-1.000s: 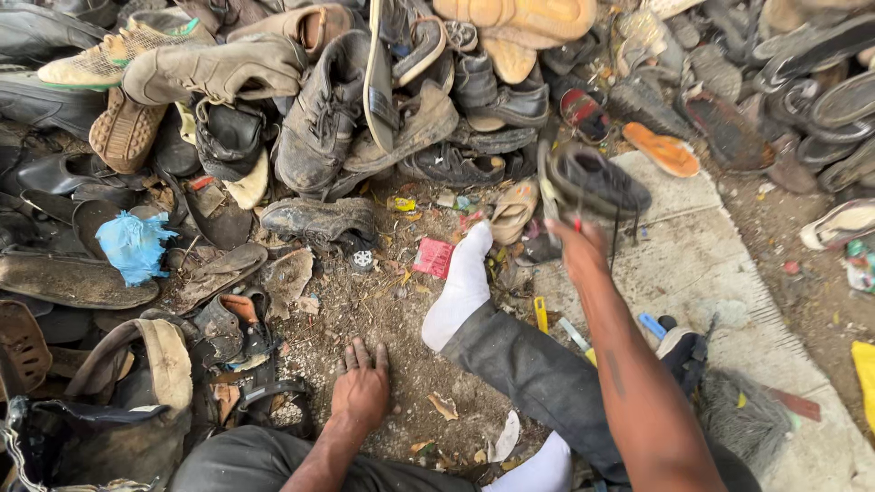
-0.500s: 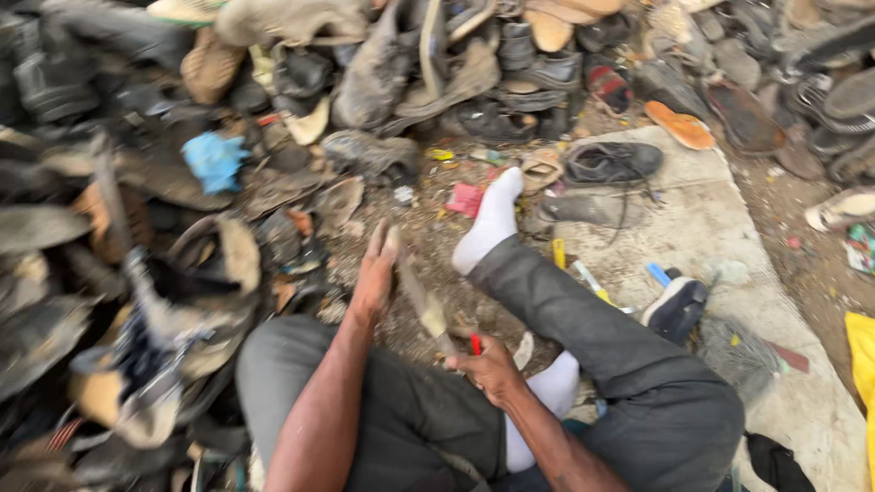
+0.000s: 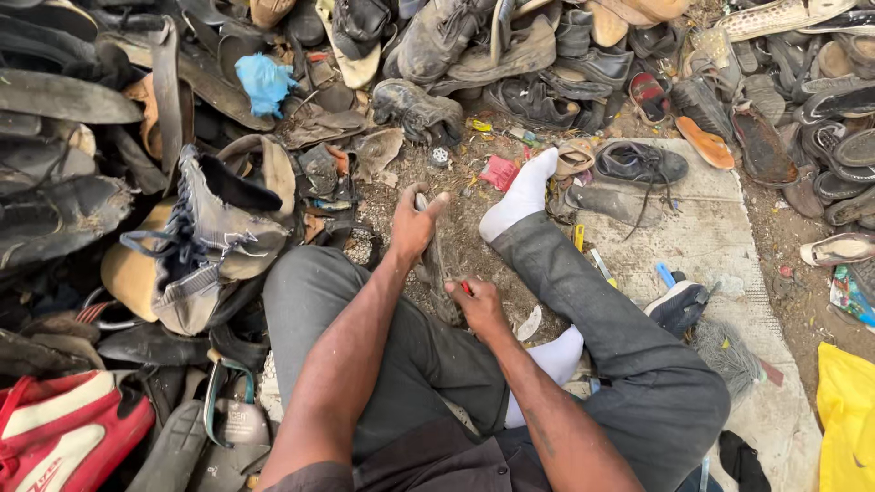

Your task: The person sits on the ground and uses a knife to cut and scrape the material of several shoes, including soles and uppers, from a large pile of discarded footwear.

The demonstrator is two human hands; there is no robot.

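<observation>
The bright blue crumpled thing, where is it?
In the head view, the blue crumpled thing lies upper left in the shoe pile, far above the left hand.

Two hands were at work, the left hand (image 3: 415, 228) and the right hand (image 3: 478, 305), on one long worn sole (image 3: 436, 273). Two white socks (image 3: 521, 196) showed. One blue rag (image 3: 262, 80), one black laced shoe (image 3: 643, 164), one orange sandal (image 3: 704, 141) and one red bag (image 3: 64, 433) lay around; the heaped shoes (image 3: 474, 46) were too many to count.
</observation>
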